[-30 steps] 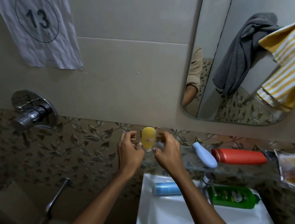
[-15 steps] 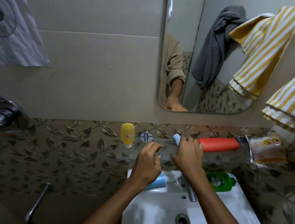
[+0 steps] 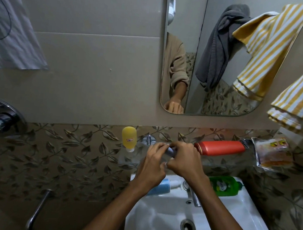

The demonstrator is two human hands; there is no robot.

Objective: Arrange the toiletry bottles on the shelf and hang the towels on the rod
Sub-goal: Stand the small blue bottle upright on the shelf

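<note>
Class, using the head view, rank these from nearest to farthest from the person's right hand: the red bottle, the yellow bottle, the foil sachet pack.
Measured from the right hand:
1. Red bottle, lying on its side on the shelf, just to the hand's right.
2. Yellow bottle, standing cap-down at the shelf's left end, beyond the left hand.
3. Foil sachet pack, at the far right end.

pale blue bottle (image 3: 170, 152) pinched between both hands. yellow bottle (image 3: 129, 138) just left of the grip, red-orange one (image 3: 221, 147) just right. Below: light blue bottle (image 3: 160, 187) and green bottle (image 3: 225, 185) on the white sink (image 3: 157, 223). Up right, a yellow-and-white striped towel (image 3: 300, 102). Wall tiles (image 3: 67, 149) brown with leaf pattern.
</note>
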